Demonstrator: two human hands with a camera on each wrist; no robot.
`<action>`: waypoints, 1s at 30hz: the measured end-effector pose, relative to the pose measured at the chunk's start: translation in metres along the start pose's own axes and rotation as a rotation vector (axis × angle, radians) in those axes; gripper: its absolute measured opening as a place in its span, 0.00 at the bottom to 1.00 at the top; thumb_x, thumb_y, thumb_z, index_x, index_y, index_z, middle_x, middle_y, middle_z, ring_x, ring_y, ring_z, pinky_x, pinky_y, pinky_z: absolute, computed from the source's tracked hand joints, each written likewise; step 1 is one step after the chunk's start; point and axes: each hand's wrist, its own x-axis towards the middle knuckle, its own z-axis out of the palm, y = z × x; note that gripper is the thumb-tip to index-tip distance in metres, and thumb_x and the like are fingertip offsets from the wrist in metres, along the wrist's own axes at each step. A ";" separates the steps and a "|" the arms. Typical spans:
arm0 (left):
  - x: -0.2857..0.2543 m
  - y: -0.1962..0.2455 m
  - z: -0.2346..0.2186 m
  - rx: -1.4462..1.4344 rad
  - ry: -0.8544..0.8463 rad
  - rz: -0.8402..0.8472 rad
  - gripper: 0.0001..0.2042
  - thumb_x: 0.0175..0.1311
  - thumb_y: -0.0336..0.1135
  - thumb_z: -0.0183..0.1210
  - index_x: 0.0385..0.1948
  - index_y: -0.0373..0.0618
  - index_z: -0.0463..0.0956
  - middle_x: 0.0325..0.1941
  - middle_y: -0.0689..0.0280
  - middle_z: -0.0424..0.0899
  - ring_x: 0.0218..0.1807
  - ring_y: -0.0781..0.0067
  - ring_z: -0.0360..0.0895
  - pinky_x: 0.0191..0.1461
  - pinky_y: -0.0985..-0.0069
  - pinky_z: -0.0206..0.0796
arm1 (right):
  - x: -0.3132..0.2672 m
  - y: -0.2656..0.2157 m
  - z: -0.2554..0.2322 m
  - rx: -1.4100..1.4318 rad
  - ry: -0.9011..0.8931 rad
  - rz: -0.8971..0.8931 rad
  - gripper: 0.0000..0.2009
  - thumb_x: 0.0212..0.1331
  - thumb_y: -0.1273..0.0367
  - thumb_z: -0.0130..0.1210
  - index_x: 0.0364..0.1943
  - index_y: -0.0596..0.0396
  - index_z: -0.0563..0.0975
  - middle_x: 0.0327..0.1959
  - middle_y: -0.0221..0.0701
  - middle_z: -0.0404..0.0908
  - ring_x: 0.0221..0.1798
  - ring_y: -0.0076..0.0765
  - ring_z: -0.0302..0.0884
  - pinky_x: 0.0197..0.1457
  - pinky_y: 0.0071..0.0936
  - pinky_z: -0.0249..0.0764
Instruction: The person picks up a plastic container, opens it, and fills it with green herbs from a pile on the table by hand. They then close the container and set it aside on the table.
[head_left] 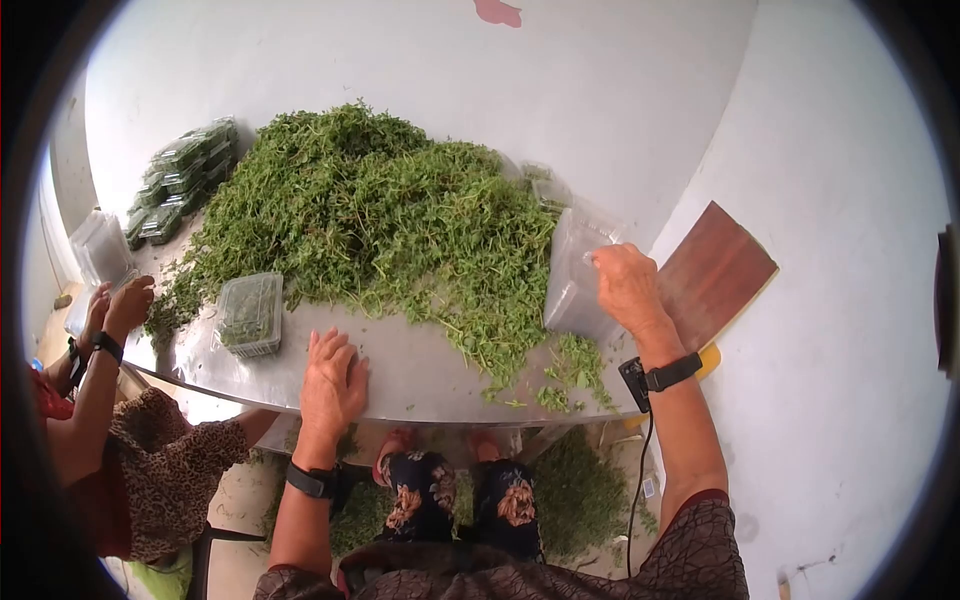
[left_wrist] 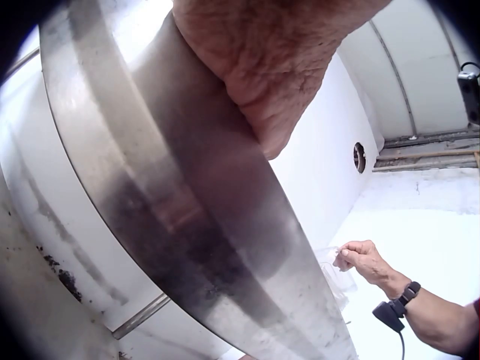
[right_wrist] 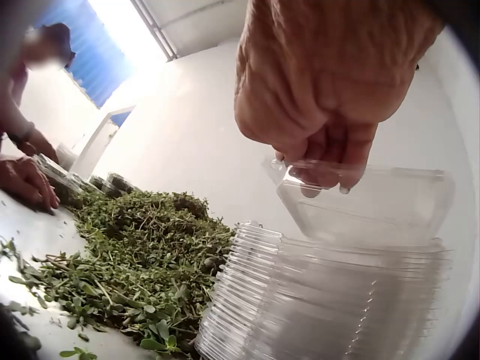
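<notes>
At the right end of the metal table (head_left: 400, 385), my right hand (head_left: 628, 285) pinches the rim of a clear plastic clamshell box (right_wrist: 367, 210). That box is on top of a nested stack of clear boxes (right_wrist: 322, 300), its near side tipped up. My left hand (head_left: 332, 380) rests on the table near its front edge, fingers straight and pointing away from me. Left of it is a clamshell box (head_left: 250, 315) with greens inside. A large heap of leafy green sprigs (head_left: 370, 200) spreads between the hands and the wall.
Filled boxes (head_left: 185, 175) are piled at the back left, near another stack of clear boxes (head_left: 100, 248). Another person's hands (head_left: 128, 305) are over the table's left end. A brown board (head_left: 715, 275) leans at the right wall. Loose greens (head_left: 580, 475) cover the floor beneath.
</notes>
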 end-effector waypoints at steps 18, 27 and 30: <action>0.001 0.001 -0.001 -0.041 0.010 -0.045 0.09 0.50 0.27 0.59 0.34 0.37 0.76 0.45 0.52 0.78 0.56 0.46 0.72 0.70 0.52 0.51 | 0.064 0.024 -0.041 0.111 0.603 0.386 0.06 0.60 0.71 0.50 0.30 0.56 0.77 0.24 0.37 0.81 0.25 0.40 0.78 0.31 0.33 0.72; 0.001 0.003 -0.004 -0.052 0.025 -0.009 0.10 0.52 0.28 0.59 0.35 0.36 0.77 0.45 0.52 0.79 0.55 0.48 0.73 0.68 0.54 0.55 | 0.039 -0.054 -0.052 0.603 0.738 0.608 0.10 0.65 0.71 0.46 0.33 0.64 0.76 0.23 0.32 0.78 0.25 0.21 0.72 0.29 0.21 0.69; -0.001 0.013 -0.013 -0.216 0.032 -0.024 0.10 0.54 0.31 0.60 0.35 0.36 0.78 0.43 0.52 0.80 0.51 0.50 0.76 0.61 0.61 0.63 | 0.021 -0.081 -0.037 0.640 0.734 0.659 0.10 0.64 0.71 0.47 0.33 0.64 0.76 0.23 0.32 0.78 0.24 0.22 0.72 0.29 0.21 0.69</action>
